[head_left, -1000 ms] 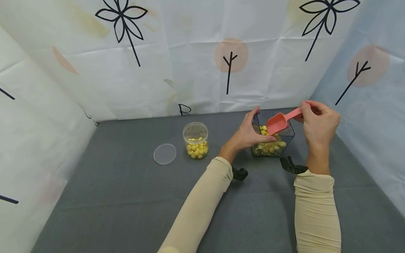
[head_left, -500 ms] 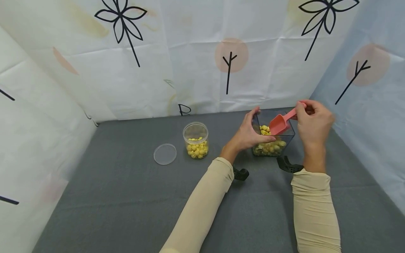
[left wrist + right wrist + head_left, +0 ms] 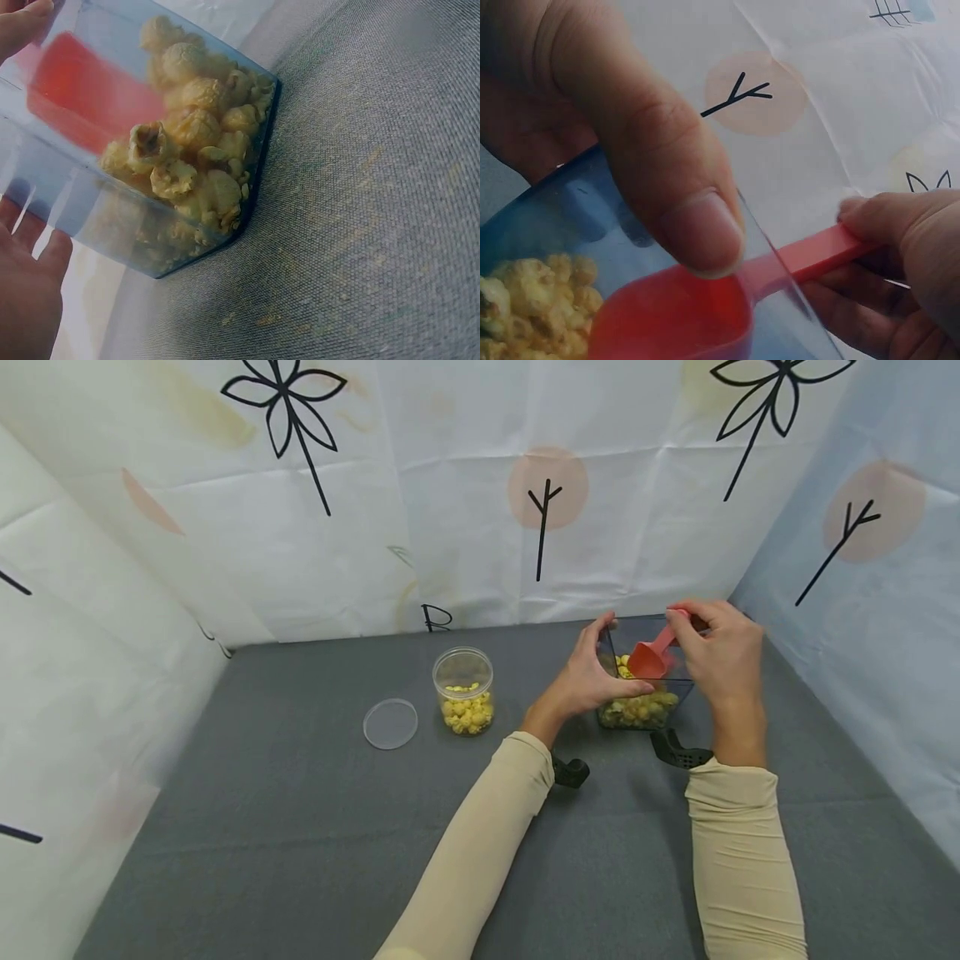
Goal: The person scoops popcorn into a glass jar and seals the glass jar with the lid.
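A clear square container holds yellow popcorn in its lower part. My left hand grips it at the left, thumb along the near side and fingers round the far left. In my right hand the handle of a pink scoop is pinched between thumb and fingers. The scoop's bowl is inside the container, its edge down at the popcorn; the right wrist view shows the bowl through the clear wall, beside the popcorn. Part of the bowl is hidden by the left thumb there.
To the left of the container stands a round clear jar, open at the top and partly filled with popcorn. A clear round lid lies flat beside it on the grey cloth. Patterned white fabric rises behind and at both sides.
My right hand has moved left and the scoop has tipped steeper, its bowl deeper in the container. The left hand keeps its grip on the container; jar and lid stay put.
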{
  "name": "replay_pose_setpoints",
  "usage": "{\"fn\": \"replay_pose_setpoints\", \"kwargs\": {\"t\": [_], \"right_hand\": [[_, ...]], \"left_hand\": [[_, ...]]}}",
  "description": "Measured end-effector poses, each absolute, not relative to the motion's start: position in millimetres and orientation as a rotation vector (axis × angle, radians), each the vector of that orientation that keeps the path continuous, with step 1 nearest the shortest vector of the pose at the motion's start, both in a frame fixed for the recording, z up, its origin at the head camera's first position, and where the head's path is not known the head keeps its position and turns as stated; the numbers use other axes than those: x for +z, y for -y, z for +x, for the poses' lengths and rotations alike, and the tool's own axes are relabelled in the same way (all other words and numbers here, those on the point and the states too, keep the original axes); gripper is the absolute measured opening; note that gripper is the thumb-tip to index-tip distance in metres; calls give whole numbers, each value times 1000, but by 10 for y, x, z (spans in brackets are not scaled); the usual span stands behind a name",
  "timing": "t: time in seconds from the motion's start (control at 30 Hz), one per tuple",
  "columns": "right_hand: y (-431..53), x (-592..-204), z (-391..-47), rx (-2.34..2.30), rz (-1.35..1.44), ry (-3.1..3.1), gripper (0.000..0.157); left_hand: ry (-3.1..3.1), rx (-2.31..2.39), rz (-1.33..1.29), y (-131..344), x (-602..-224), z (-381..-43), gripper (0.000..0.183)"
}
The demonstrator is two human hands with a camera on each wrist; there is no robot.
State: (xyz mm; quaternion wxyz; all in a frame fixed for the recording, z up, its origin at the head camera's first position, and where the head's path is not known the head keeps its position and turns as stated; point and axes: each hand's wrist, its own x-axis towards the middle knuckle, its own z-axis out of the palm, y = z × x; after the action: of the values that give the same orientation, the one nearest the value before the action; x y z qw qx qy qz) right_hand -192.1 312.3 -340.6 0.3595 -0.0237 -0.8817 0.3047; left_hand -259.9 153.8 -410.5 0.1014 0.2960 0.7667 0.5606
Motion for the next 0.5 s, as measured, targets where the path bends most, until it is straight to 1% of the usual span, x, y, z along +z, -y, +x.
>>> {"fn": "replay_pose_setpoints", "kwargs": {"t": [0.13,0.23,0.33,0.5], "right_hand": [[-3120,-3415,-1908,787,45,2331,26],[-3131,-3411,-1897,800,70,2367,27],[-3147,-3396,-1884,833,29,2418,30],[-3159,-3368,-1865,946,-130,2454,40]], "left_hand": [[-2259,1662,868,-1541,-4117,-2609,113],[-2258,1662,874,-1546,-4120,-2614,113],[-2256,1662,881,-1550,-4122,-2619,113],[-2254,1657,880,-1548,-4125,-2619,113]]}}
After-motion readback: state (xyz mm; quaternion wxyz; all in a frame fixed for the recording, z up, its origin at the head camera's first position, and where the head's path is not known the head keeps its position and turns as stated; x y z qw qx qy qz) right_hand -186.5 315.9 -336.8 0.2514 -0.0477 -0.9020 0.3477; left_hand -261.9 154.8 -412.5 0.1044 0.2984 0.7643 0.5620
